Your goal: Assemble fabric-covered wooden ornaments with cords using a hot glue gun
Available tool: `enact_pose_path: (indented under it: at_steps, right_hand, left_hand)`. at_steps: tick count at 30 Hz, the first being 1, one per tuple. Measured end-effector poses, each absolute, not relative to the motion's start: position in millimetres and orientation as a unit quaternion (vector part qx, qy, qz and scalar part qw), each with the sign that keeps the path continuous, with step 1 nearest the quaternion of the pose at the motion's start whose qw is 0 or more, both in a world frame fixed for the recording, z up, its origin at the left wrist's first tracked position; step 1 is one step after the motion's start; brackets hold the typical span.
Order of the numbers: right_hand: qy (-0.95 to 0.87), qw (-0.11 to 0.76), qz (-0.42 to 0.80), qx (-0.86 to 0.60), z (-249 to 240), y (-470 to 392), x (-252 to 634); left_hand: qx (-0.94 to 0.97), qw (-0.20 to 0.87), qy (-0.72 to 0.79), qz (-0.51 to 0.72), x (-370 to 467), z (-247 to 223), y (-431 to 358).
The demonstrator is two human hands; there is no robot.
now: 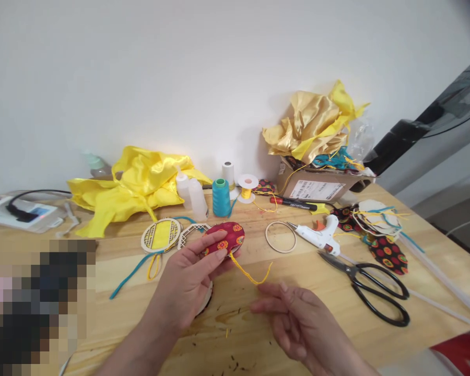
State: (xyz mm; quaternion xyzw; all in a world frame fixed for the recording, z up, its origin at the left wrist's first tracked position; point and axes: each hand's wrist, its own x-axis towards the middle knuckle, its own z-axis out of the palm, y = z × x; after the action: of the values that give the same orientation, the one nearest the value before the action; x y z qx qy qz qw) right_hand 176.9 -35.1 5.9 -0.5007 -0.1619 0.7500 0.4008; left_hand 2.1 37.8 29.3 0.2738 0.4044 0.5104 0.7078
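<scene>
My left hand pinches a round disc covered in dark red flowered fabric between thumb and fingers, above the wooden table. From the disc's lower edge a yellow cord hangs out to the right and curls up at its tip. Just below that cord is my right hand, its fingers loosely spread and nothing visible between them. Partly hidden under my left hand lies another round piece. A wooden ring rests on the table to the right of the disc.
White glue gun and black scissors lie right. Behind stand a teal thread cone, a yellow thread spool, bottles and a cardboard box. Yellow satin and a latticed wooden disc are left.
</scene>
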Motion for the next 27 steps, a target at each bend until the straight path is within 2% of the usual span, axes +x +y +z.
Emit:
enact_pose_path:
  at_steps: [5, 9, 15, 20, 27]
  right_hand:
    - [-0.134, 0.488, 0.732, -0.456, 7.6, -25.9, 167.4]
    - [-0.172, 0.51, 0.699, -0.47, 15.9, -23.8, 167.6]
    - [-0.371, 0.391, 0.703, -0.464, 33.6, -17.5, 174.4]
    - [-0.369, 0.323, 0.748, -0.447, 38.8, -9.3, 168.2]
    - [-0.381, 0.294, 0.764, -0.429, 38.8, -4.1, 166.0]
  left_hand:
    - [0.281, 0.716, 0.392, 0.505, 1.7, 30.2, 35.0]
    - [0.276, 0.719, 0.397, 0.499, 3.4, 31.0, 34.0]
    - [0.302, 0.721, 0.421, 0.46, 3.5, 29.6, 31.2]
    - [0.328, 0.724, 0.422, 0.436, 1.7, 25.8, 28.7]
    - [0.343, 0.722, 0.42, 0.43, 2.2, 24.9, 26.9]
